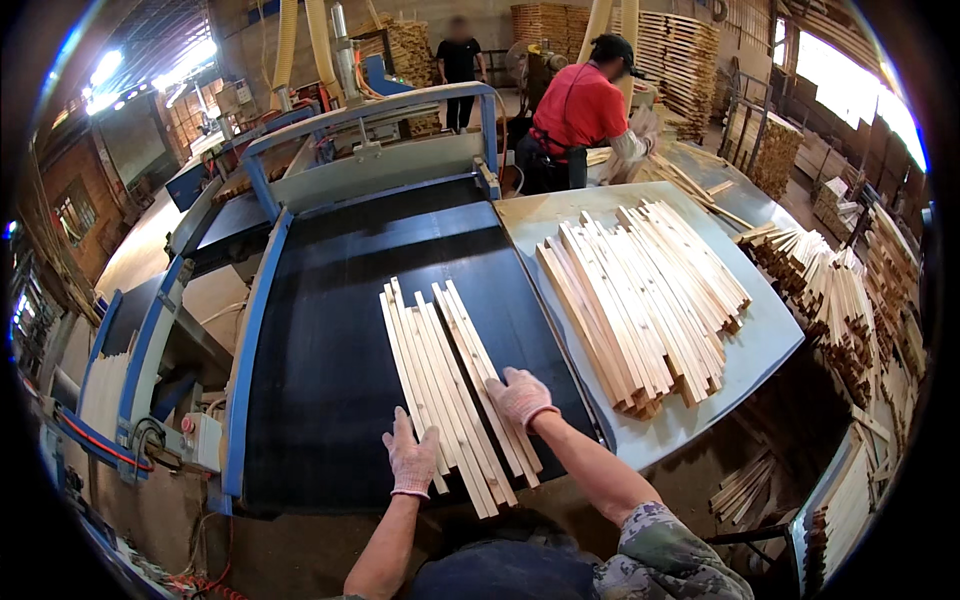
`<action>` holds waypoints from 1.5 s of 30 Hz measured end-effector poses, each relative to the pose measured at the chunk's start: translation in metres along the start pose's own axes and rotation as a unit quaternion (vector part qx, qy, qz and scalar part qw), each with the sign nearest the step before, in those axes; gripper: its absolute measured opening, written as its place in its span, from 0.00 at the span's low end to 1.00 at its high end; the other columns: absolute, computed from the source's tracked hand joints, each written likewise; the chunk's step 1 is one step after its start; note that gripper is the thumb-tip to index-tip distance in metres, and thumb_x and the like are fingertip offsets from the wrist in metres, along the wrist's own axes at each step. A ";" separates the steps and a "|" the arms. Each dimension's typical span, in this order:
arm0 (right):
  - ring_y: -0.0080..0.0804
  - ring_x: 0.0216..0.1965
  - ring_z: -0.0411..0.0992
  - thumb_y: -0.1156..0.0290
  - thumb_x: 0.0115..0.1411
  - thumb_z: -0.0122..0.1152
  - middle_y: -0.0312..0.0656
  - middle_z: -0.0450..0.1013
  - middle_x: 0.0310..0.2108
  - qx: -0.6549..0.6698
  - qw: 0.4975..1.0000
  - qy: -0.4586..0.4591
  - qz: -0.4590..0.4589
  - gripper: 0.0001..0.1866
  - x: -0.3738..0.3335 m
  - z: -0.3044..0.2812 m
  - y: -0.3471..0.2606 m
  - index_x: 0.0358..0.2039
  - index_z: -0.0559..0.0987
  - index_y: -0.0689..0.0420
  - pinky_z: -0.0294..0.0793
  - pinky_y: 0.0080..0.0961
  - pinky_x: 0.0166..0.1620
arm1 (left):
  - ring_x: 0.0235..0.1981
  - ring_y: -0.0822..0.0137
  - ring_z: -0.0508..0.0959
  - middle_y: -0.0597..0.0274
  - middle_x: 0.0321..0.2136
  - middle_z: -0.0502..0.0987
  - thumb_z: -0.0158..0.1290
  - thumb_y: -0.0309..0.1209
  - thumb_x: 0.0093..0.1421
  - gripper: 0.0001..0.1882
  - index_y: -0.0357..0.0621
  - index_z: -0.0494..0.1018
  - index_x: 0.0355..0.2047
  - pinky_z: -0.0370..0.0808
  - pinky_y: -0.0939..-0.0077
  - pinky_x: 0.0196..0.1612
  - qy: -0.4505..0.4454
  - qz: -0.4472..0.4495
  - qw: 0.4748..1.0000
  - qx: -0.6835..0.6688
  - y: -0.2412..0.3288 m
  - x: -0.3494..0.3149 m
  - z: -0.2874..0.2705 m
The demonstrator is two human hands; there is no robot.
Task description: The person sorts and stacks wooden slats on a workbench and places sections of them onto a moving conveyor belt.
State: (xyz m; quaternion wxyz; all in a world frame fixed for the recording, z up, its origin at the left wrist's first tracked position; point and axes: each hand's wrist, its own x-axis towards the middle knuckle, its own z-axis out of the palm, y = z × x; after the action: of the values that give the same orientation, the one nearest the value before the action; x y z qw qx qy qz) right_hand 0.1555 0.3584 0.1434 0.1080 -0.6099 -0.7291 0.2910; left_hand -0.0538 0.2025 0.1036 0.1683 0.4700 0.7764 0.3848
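Note:
Several long, pale wood strips [446,390] lie side by side on a black conveyor belt [320,300], with a narrow gap splitting them into two groups. My left hand [410,460], in a pale knit glove, rests at the left edge of the strips near their close ends, fingers spread. On the right edge, my right hand [522,399], also gloved, lies against the outermost strip [478,345] with its fingers stretched out. Neither hand is wrapped round a strip.
A big stack of wood strips [640,300] covers much of the pale side table [750,365]. Blue rails [255,360] and a raised blue frame [370,105] border the belt. A co-worker in red [580,110] and another person [459,65] stand beyond. A control box [203,440] sits left.

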 end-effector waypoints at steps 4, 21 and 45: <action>0.59 0.50 0.82 0.43 0.67 0.56 0.63 0.82 0.48 0.005 0.997 -0.066 0.033 0.34 0.000 -0.005 -0.040 0.47 0.85 0.67 0.81 0.49 0.56 | 0.59 0.38 0.75 0.38 0.54 0.77 0.65 0.45 0.58 0.46 0.29 0.62 0.70 0.63 0.44 0.69 -0.026 0.000 0.996 0.082 0.034 0.004 0.001; 0.63 0.45 0.82 0.45 0.63 0.61 0.64 0.82 0.39 0.035 0.990 -0.102 -0.086 0.30 0.016 0.107 -0.178 0.37 0.86 0.67 0.82 0.49 0.51 | 0.68 0.42 0.68 0.38 0.63 0.73 0.60 0.57 0.58 0.48 0.33 0.67 0.69 0.57 0.46 0.73 0.025 -0.007 0.954 0.299 -0.076 0.072 -0.122; 0.61 0.50 0.81 0.57 0.65 0.59 0.65 0.81 0.46 -0.009 0.956 -0.154 -0.249 0.24 0.043 0.297 -0.356 0.50 0.79 0.66 0.81 0.48 0.55 | 0.75 0.38 0.58 0.35 0.73 0.62 0.54 0.54 0.68 0.40 0.38 0.66 0.71 0.47 0.45 0.79 0.031 0.022 0.927 0.372 -0.202 0.112 -0.247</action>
State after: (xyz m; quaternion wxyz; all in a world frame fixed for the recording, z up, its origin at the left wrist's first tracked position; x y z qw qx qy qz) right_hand -0.3013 0.2820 0.0935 0.0582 -0.3581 -0.8681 0.3386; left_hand -0.3852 0.1375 0.1217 -0.0515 0.5037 0.8580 0.0865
